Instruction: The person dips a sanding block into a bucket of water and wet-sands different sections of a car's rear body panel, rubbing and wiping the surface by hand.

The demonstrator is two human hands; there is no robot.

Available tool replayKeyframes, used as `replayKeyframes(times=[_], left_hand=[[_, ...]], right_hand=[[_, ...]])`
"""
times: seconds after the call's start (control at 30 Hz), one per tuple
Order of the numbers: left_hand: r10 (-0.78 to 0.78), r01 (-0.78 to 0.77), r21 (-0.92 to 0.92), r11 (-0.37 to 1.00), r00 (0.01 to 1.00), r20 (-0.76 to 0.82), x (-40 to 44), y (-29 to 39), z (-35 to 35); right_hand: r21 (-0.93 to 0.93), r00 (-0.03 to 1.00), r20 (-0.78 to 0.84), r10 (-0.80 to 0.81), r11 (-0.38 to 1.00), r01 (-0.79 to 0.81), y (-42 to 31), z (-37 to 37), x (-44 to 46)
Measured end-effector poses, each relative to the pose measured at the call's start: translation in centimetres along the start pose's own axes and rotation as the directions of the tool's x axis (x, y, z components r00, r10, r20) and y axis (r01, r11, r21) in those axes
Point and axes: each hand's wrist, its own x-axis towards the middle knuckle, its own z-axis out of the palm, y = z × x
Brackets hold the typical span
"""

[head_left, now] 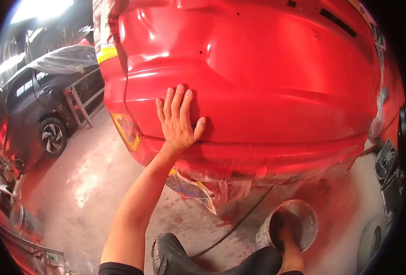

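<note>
My left hand (179, 120) lies flat on the lower part of a glossy red car panel (258, 110), fingers stretched and thumb apart. Nothing is held in it. Down at the lower right, my right hand (285, 233) reaches into a pale, stained bucket (314, 224) on the floor. Its fingers are lost in the bucket's dark inside, so whatever it may hold is hidden. Newspaper masking (232, 189) hangs along the panel's bottom edge, and yellow tape (106, 55) borders paper at its upper left.
A dark car (33, 98) partly under plastic sheeting (67, 60) stands at left, beside a stand (77, 107). A dark hose or cable (239, 222) crosses the concrete floor (79, 183) near my legs. A tire (372, 240) and dark parts (388, 165) lie at right.
</note>
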Motion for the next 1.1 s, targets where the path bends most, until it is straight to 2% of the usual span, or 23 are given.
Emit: replayKeyframes(times=[0.13, 0.33, 0.43, 0.53, 0.63, 0.73, 0.83, 0.93, 1.03, 1.1], left_hand=[[0.012, -0.012, 0.012, 1.000, 1.000, -0.020, 0.1, 0.2, 0.1], [0.015, -0.015, 0.018, 1.000, 1.000, -0.022, 0.2, 0.3, 0.2], [0.012, -0.012, 0.017, 1.000, 1.000, -0.029, 0.1, 0.3, 0.2], [0.015, -0.014, 0.022, 1.000, 0.999, -0.034, 0.2, 0.4, 0.3], [0.016, -0.015, 0.029, 0.999, 0.999, -0.035, 0.2, 0.3, 0.4], [0.017, -0.016, 0.032, 0.999, 0.999, -0.033, 0.2, 0.4, 0.3], [0.022, -0.020, 0.036, 0.999, 0.999, -0.036, 0.2, 0.4, 0.3], [0.023, -0.022, 0.028, 0.999, 0.999, -0.036, 0.2, 0.4, 0.2], [0.018, -0.017, 0.011, 1.000, 0.999, -0.038, 0.2, 0.4, 0.2], [0.006, -0.006, 0.009, 1.000, 0.999, -0.039, 0.2, 0.4, 0.2]], right_hand=[[-0.017, 0.998, 0.036, 0.052, 0.999, -0.051, -1.0, -0.7, -0.6], [-0.014, 0.999, 0.036, -0.034, 0.999, 0.034, 1.0, 0.9, 1.1], [-0.011, 0.996, 0.075, 0.039, 0.999, -0.038, 1.5, 1.2, 1.6], [0.016, 0.998, -0.022, -0.065, 0.998, 0.065, 1.7, 1.4, 1.1], [-0.029, 0.994, 0.108, -0.012, 0.999, 0.015, 2.4, 1.8, 2.0], [-0.022, 0.994, 0.108, -0.016, 1.000, 0.019, 2.7, 1.9, 2.2], [0.013, 0.996, 0.088, 0.008, 1.000, -0.009, 2.5, 1.5, 2.1], [-0.120, 0.992, -0.113, -0.060, 0.992, 0.046, 3.4, 3.1, 2.7], [-0.066, 0.997, 0.068, 0.037, 0.997, -0.033, 3.6, 2.9, 3.2], [-0.010, 0.999, 0.033, -0.001, 1.000, 0.002, 2.9, 2.3, 2.9]])
